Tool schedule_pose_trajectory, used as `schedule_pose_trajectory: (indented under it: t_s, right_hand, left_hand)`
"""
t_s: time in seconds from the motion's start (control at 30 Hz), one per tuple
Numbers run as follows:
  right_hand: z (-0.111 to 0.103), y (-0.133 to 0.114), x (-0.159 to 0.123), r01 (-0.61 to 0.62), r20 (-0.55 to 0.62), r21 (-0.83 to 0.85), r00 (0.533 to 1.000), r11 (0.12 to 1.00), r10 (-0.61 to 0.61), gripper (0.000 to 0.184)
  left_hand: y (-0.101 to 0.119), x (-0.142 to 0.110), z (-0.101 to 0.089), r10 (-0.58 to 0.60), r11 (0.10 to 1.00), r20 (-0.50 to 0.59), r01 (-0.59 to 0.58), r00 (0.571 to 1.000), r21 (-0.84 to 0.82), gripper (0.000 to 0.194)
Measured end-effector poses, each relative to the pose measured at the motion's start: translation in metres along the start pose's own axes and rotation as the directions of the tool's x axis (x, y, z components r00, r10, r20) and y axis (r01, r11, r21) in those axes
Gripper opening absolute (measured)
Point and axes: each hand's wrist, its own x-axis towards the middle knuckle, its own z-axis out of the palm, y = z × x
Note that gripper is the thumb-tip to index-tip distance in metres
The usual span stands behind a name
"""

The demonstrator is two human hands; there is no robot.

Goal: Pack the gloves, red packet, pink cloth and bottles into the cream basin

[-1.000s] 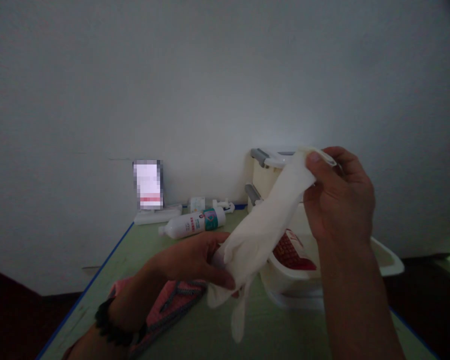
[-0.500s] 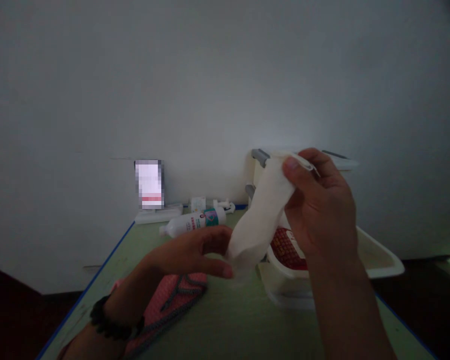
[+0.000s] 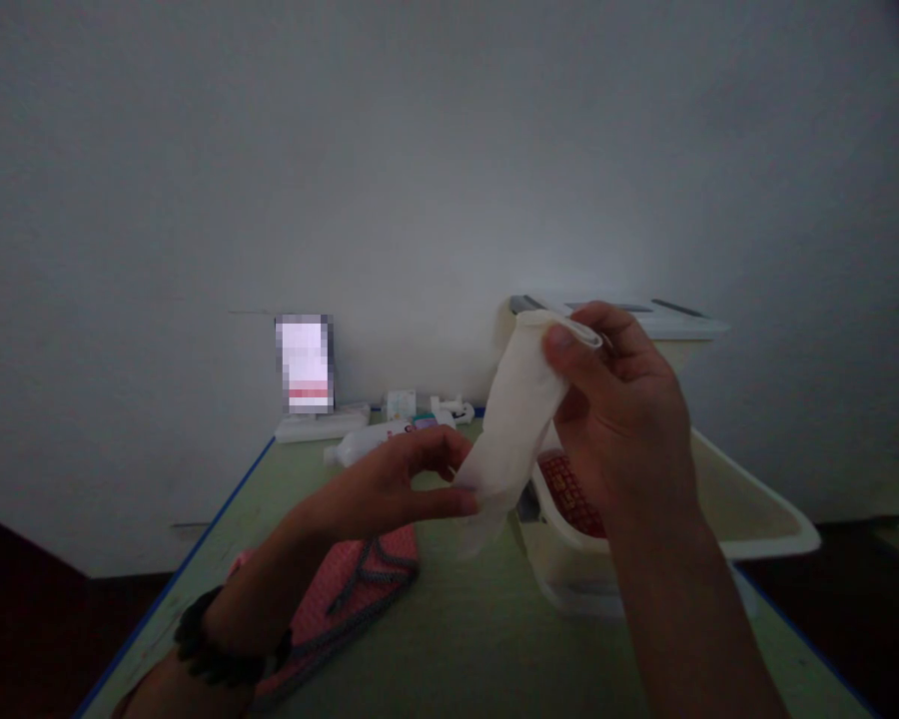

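A white disposable glove hangs in front of me above the green table. My right hand pinches the glove's cuff at the top, thumb on the near side. My left hand, with a dark band on its wrist, pinches the glove's lower end between thumb and fingers. Below my left hand a pink cloth with grey trim lies on the table.
A cream plastic tub with something red inside stands at the right, a lidded box behind it. A white bottle, a small white box and other small items lie by the wall. The table's blue left edge drops off.
My right hand has moved left and slightly down with the cuff. The glove's dangling fingers have been gathered up into my left hand, which rose a little.
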Motion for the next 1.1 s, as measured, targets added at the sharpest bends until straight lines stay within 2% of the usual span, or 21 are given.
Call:
schedule_pose_trajectory:
  t_s: [0.1, 0.23, 0.37, 0.67, 0.9, 1.03, 1.1]
  right_hand:
    - [0.000, 0.001, 0.001, -0.006, -0.007, 0.028, 1.000, 1.000, 0.006, 0.016]
    - [-0.002, 0.001, 0.003, -0.011, -0.018, 0.050, 1.000, 0.999, 0.012, 0.017]
    - [-0.006, 0.000, 0.007, 0.017, -0.032, 0.056, 0.999, 0.998, -0.015, 0.018]
    - [-0.020, -0.004, 0.020, 0.052, -0.091, 0.070, 0.995, 0.996, -0.046, 0.017]
    - [-0.022, -0.002, 0.022, 0.062, -0.123, 0.084, 0.991, 0.995, -0.051, 0.016]
    - [-0.017, 0.002, 0.018, 0.059, -0.100, 0.063, 0.994, 0.996, -0.052, 0.016]
    - [-0.016, 0.003, 0.016, 0.074, -0.083, 0.053, 0.994, 0.996, -0.070, 0.016]
  left_hand:
    - [0.000, -0.001, 0.000, -0.048, 0.999, 0.063, 0.049, 0.997, -0.004, 0.017]
    - [-0.002, -0.003, 0.001, -0.113, 0.982, 0.146, 0.133, 0.983, -0.135, 0.018]
    - [-0.003, -0.003, 0.004, -0.142, 0.957, 0.171, 0.180, 0.975, -0.228, 0.022]
    - [-0.018, 0.001, -0.002, -0.155, 0.939, 0.135, 0.188, 0.979, -0.289, 0.012]
    - [-0.025, 0.002, -0.010, -0.117, 0.979, 0.014, 0.117, 0.993, -0.168, 0.015]
    - [-0.025, 0.001, -0.010, -0.161, 0.955, 0.002, 0.156, 0.987, -0.251, 0.019]
    - [-0.026, 0.002, -0.010, -0.210, 0.961, 0.014, 0.209, 0.978, -0.180, 0.016]
